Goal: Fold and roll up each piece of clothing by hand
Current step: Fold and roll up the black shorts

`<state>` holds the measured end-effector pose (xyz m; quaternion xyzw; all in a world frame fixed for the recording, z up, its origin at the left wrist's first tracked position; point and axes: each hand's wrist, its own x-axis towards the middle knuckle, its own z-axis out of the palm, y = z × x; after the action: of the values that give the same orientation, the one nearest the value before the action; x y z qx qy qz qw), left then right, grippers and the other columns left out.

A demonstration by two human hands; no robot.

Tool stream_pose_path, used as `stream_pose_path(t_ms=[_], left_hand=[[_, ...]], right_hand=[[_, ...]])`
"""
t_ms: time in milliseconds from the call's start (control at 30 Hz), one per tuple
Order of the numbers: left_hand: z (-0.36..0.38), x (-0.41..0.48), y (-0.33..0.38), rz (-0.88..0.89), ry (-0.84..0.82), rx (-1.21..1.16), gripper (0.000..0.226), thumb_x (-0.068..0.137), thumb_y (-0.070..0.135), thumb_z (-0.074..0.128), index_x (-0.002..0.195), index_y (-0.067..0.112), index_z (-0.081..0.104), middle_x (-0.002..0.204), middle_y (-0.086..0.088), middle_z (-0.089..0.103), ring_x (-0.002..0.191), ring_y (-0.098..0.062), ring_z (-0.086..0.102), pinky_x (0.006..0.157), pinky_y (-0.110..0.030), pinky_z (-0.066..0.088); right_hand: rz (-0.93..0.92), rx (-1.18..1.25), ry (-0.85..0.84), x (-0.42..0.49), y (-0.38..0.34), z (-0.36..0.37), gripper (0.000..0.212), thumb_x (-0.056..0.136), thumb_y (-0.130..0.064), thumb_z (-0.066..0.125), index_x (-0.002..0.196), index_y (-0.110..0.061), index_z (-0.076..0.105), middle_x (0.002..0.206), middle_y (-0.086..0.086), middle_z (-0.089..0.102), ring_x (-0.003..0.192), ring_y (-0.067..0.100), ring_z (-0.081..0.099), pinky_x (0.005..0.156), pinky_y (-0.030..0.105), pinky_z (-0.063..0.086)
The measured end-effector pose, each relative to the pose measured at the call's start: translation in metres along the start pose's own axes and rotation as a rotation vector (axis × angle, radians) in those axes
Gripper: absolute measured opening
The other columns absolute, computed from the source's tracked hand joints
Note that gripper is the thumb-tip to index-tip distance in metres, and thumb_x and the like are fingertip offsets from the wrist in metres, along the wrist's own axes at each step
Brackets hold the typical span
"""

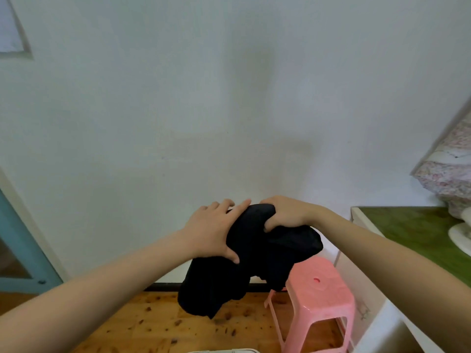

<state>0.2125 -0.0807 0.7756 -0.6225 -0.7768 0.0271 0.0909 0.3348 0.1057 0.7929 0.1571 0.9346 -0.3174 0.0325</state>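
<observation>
1. The garment (pixel 251 261) is hanging in the air between the left hand (pixel 212 231) and the right hand (pixel 285 215), in front of the wall (pixel 229 98).
2. The stool (pixel 316 299) is standing on the floor (pixel 142 324), below and right of the garment.
3. The desk (pixel 413 230) is sitting right of the stool, against the wall.
4. A bundle (pixel 448 174) is lying at the desk's far right.
</observation>
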Motion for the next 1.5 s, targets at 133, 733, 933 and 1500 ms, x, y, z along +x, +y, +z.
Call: stream_pose_path(t_ms=[133,733,933,1500], left_hand=[[0.008,0.000,0.014,-0.009,0.145,0.017,0.111,0.069,0.059,0.066,0.150,0.030,-0.004,0.134,-0.003,0.044,0.115,-0.026,0.052,0.095,-0.036,0.042],[0.000,0.034,-0.026,-0.356,-0.510,-1.483,0.015,0.091,0.003,0.049,0.092,0.002,0.063,0.078,-0.008,0.070,0.071,-0.016,0.066,0.068,-0.023,0.052],[-0.003,0.025,-0.022,-0.413,-0.431,-1.673,0.034,0.092,0.013,0.051,0.058,0.006,0.056,0.048,-0.002,0.055,0.042,-0.008,0.053,0.047,-0.014,0.043],[-0.021,0.015,-0.053,0.049,-0.258,-1.214,0.073,0.058,0.019,0.084,0.122,0.023,0.048,0.111,0.005,0.063,0.100,-0.011,0.064,0.078,-0.026,0.054]], right_hand=[[0.055,0.255,-0.198,0.004,0.002,0.000,0.034,0.063,-0.023,0.069,0.096,-0.017,0.068,0.094,0.008,0.073,0.086,0.026,0.069,0.083,0.039,0.053],[-0.303,-0.845,0.541,-0.020,0.012,0.065,0.121,0.059,-0.057,0.078,0.150,-0.031,0.002,0.149,0.017,0.034,0.117,0.037,0.051,0.091,0.047,0.050],[-0.254,-0.597,0.555,-0.006,0.015,0.059,0.070,0.075,-0.038,0.069,0.136,-0.036,0.036,0.116,0.001,0.057,0.082,0.025,0.063,0.058,0.036,0.053],[0.312,0.863,-0.277,0.005,0.038,0.052,0.022,0.072,-0.014,0.059,0.091,-0.003,0.054,0.077,0.011,0.056,0.068,0.021,0.059,0.067,0.029,0.048]])
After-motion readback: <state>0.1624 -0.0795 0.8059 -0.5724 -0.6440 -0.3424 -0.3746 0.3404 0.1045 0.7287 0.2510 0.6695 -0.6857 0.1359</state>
